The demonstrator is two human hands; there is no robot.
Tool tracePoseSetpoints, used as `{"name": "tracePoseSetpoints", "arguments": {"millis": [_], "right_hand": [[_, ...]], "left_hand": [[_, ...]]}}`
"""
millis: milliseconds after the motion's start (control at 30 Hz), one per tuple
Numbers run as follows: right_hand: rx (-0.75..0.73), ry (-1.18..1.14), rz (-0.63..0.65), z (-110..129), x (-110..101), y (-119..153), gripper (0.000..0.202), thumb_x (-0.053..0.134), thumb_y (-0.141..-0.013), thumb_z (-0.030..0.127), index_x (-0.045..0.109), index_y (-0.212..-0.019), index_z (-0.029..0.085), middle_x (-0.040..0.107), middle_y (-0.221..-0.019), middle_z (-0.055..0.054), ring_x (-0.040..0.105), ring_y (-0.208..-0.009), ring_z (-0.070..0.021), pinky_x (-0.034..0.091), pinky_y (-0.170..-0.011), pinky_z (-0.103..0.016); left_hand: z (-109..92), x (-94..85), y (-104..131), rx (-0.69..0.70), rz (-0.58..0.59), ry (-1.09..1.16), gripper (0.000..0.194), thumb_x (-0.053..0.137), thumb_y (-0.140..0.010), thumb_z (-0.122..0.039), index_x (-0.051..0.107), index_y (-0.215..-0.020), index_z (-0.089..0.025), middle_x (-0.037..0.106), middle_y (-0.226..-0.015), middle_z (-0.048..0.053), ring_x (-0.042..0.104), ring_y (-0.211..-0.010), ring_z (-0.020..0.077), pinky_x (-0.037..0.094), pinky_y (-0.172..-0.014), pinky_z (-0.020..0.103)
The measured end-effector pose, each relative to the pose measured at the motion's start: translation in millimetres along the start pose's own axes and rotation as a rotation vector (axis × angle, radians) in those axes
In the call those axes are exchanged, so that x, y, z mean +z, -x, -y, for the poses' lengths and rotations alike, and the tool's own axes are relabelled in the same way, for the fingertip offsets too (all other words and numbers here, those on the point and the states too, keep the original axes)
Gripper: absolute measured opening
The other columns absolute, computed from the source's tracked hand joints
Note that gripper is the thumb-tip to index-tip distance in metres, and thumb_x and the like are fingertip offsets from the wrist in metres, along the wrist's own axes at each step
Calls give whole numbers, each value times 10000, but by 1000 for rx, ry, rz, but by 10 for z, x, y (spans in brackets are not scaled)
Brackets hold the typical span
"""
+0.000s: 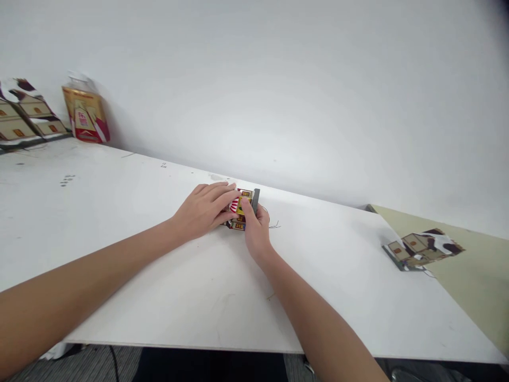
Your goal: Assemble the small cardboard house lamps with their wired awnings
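Near the back edge of the white table, a small model house [240, 203] with a red and white striped awning, yellow parts and a dark grey base lies tilted on its side. My left hand [207, 208] covers its left end, fingers laid over it. From the right, my right hand [255, 227] grips it beside the grey base, thumb on the front. A thin dark wire sticks out to the right of it. The left end of the house is hidden under my fingers.
Another model house [423, 249] with a snowy brown roof stands on the white table [222, 297] at the right. Larger model houses [29, 114] and a gold and red bag [85, 114] are at the back left. A white wall runs behind.
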State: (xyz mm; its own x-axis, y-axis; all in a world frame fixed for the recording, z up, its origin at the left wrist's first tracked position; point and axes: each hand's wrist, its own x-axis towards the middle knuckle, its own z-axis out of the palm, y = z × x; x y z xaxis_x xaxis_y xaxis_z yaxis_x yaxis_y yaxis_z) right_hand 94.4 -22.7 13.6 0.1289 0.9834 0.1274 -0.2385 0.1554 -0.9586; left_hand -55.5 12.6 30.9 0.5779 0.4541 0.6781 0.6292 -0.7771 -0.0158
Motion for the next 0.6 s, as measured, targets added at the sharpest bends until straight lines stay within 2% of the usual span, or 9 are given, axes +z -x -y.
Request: {"name": "tracePoseSetpoints", "arguments": {"millis": [267, 600], "right_hand": [[0, -10, 6, 35, 9, 19, 398, 609, -777, 538, 668, -924, 172, 664, -870, -44, 617, -808, -180, 511, -695, -278], [-3, 34, 3, 7, 6, 5, 415, 574, -801, 559, 667, -958, 186, 671, -937, -48, 624, -889, -200, 505, -755, -299]], "left_hand": [[-1, -11, -11, 6, -13, 19, 384, 406, -921, -454, 546, -1169, -195, 614, -1230, 101, 539, -1182, 254, 445, -914, 398], [14, 14, 5, -7, 5, -10, 393, 404, -920, -464, 547, -1174, -201, 599, -1249, 103, 520, -1202, 254, 434, -924, 396]]}}
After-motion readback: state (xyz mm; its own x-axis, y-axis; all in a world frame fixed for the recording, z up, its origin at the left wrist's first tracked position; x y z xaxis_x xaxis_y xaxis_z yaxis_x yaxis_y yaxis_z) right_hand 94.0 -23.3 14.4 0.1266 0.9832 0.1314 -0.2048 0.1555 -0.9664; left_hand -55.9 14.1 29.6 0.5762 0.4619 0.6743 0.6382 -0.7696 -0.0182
